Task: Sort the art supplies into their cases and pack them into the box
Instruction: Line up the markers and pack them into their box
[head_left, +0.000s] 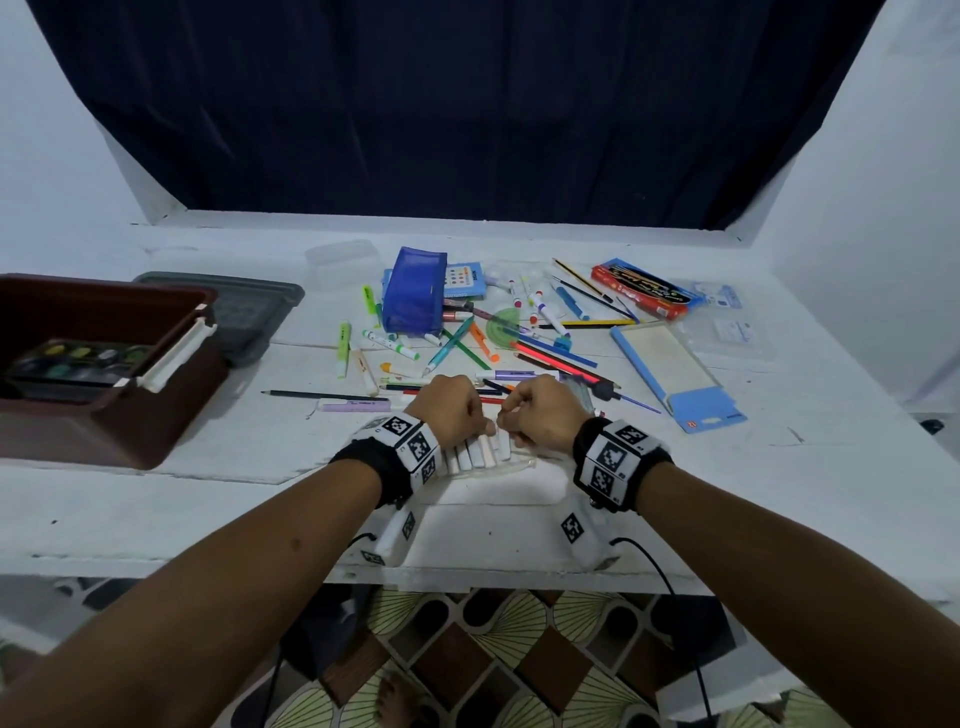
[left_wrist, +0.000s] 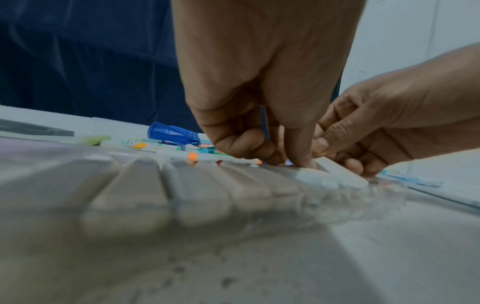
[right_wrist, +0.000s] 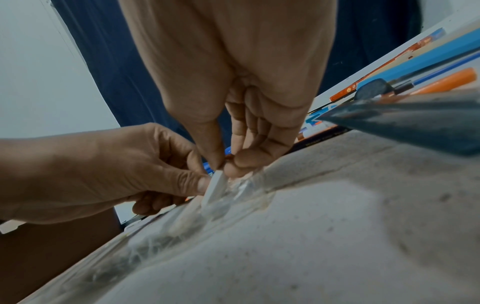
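Observation:
A clear pouch (head_left: 521, 464) lies at the near table edge with a row of white markers (head_left: 478, 454) in it. My right hand (head_left: 540, 410) pinches the top of one white marker (right_wrist: 215, 189) between thumb and forefinger at the right end of the row, tilted into the pouch (right_wrist: 246, 190). My left hand (head_left: 452, 402) is curled over the pouch's top edge right beside it, and its thumb (right_wrist: 202, 183) touches that marker. In the left wrist view the marker row (left_wrist: 202, 195) is blurred and close, and the left thumb (left_wrist: 303, 160) points down onto it.
A brown box (head_left: 171, 415) at the left holds a watercolour palette (head_left: 78, 364), with a grey lid (head_left: 249, 306) behind. Loose pens and pencils (head_left: 493, 343) lie around a blue mesh pouch (head_left: 415, 296). A blue case (head_left: 675, 369), a red pencil box (head_left: 644, 291) and plastic sleeves (head_left: 737, 322) lie to the right.

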